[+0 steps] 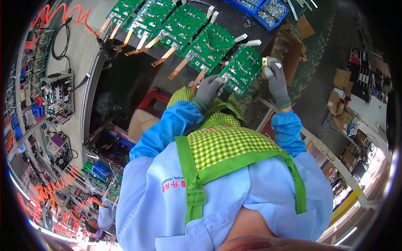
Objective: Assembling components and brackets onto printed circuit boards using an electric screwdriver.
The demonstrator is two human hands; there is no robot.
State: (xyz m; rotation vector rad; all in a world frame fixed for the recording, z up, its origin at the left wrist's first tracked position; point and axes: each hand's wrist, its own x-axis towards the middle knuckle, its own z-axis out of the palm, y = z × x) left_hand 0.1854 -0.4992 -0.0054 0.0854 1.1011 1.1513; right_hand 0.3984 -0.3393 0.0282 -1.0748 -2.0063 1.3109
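A row of green circuit boards (211, 47) lies across the dark bench, several with copper strips (179, 68) jutting toward me. My left hand (208, 90), in a grey glove, pinches the near left corner of the rightmost circuit board (243, 69). Beyond that board's right edge, my gloved right hand (276, 83) is closed on a small copper-coloured piece (264, 62). A pale tip also shows by its fingers; its kind is unclear. White posts (253, 43) stick out from the boards' far ends.
Blue bins (270, 14) of small metal hardware stand at the far right of the bench. Below them is an open cardboard box (289, 48). A red stool (153, 97) is beneath the bench's near side. A coiled red air hose (69, 14) hangs at far left.
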